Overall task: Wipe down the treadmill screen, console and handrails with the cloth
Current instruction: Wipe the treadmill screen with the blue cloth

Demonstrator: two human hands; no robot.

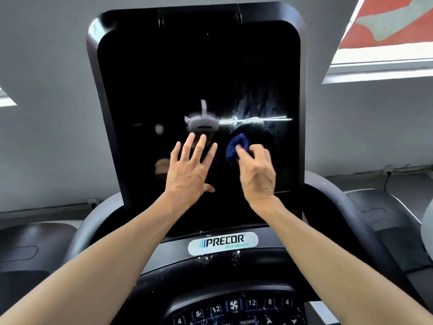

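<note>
Here, right hand (256, 171) gripping blue cloth (236, 147) on screen (187, 78), left hand (191, 165) flat

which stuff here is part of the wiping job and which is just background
Part of the job:
blue cloth in the right hand
left hand, fingers spread
treadmill screen
console keypad
grey handrail

Just there:
Precor badge
red wall picture

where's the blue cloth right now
In the head view, the blue cloth is bunched in the right hand against the treadmill screen, right of centre, beside the open left hand.
</note>
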